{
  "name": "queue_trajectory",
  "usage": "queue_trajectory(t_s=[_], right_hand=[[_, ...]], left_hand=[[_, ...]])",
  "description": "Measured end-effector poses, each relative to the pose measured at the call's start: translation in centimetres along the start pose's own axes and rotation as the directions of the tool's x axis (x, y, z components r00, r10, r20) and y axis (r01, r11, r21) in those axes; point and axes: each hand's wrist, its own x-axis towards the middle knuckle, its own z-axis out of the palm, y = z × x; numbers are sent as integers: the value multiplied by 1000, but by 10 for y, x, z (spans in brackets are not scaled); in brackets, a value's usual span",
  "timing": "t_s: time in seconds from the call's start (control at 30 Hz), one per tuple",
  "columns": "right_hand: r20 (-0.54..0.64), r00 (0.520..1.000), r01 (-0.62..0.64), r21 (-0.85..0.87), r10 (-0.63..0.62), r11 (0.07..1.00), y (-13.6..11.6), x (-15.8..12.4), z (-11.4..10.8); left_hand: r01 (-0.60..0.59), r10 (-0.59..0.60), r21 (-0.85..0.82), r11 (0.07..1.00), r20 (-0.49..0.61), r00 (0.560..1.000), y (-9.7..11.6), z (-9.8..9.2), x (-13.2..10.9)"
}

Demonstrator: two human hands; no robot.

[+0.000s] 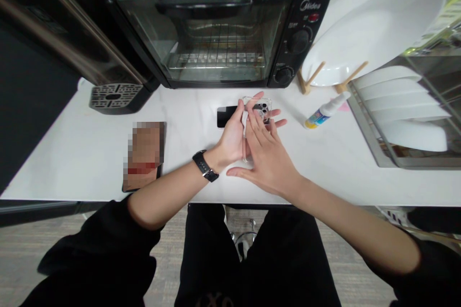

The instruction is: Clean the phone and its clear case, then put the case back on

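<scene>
A phone in a clear case [262, 107] is held up on edge over the white counter [72, 153], its camera cluster facing me. My left hand [234, 134], with a black watch on the wrist, grips its left side. My right hand [268, 153] lies against the case with fingers stretched out flat. A small white cloth or wipe seems to sit between my hands, mostly hidden. A black phone [226, 116] lies flat on the counter just behind my left hand.
A black toaster oven [223, 24] stands at the back. A small spray bottle [326, 111] lies at the right, near white plates on a wooden rack [374, 33] and a metal dish rack [403, 115]. Another phone [144, 156] lies at the left; a drip tray [114, 96] sits behind it.
</scene>
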Motion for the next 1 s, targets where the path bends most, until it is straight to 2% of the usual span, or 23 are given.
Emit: queue_trajectory(t_s=[0.13,0.23,0.43,0.57,0.73,0.9,1.0], right_hand=[[-21,994,107,-33,-107,994,-6,-26,-3],[16,989,150,-83,-150,985,-10,-48,-9],[19,995,98,-242,-96,965,-10,-71,-19],[9,997,81,-297,-82,951,-8,-66,-19],[-1,997,71,-335,-76,939,5,-45,-19],[-21,1000,2,-276,-8,961,24,-16,-20],[-39,998,-59,-223,51,973,23,0,-16]], left_hand=[[-78,78,41,996,4,997,3,-6,1],[-117,115,42,992,44,992,2,-9,3],[-132,130,50,990,46,991,3,-5,4],[-101,101,3,995,47,994,5,-3,3],[-51,52,-62,997,8,999,3,-3,3],[-11,15,-58,998,58,998,-5,-5,9],[-11,15,-96,995,48,999,-8,-3,12]])
